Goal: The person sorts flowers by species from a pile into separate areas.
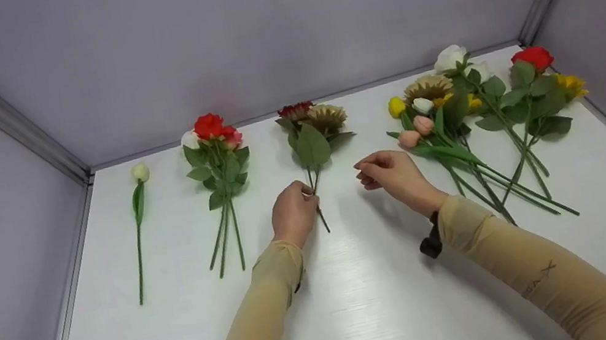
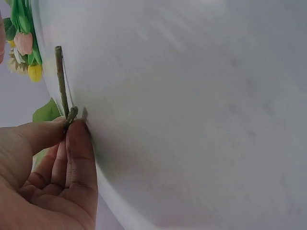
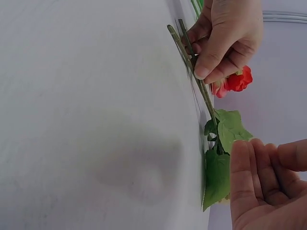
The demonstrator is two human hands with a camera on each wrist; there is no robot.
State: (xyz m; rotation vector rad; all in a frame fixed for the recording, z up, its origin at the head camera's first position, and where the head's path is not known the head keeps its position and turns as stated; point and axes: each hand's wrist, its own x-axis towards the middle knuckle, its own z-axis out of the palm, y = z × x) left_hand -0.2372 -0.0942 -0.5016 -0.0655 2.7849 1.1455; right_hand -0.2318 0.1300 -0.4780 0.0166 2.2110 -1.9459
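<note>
My left hand (image 1: pixel 293 214) pinches the stems (image 2: pixel 61 81) of two artificial flowers between thumb and fingertips, near their lower ends. One is a dark red flower (image 1: pixel 296 111); the other is a beige sunflower (image 1: pixel 329 118), with broad green leaves (image 1: pixel 312 145) below the heads. They lie at the middle of the white table. To their right, my right hand (image 1: pixel 398 177) hovers above the table with loosely bent fingers and nothing in them. In the right wrist view, its fingers (image 3: pixel 242 175) are beside the green leaves, and no grip shows.
On the left lie a single white tulip (image 1: pixel 140 173) and a bunch of red roses (image 1: pixel 208 126) with a white and a pink bloom. A mixed pile at right holds pink tulips (image 1: pixel 423 124), a red rose (image 1: pixel 533 59) and white roses (image 1: pixel 450 57). Grey panels (image 1: pixel 277 25) enclose the table.
</note>
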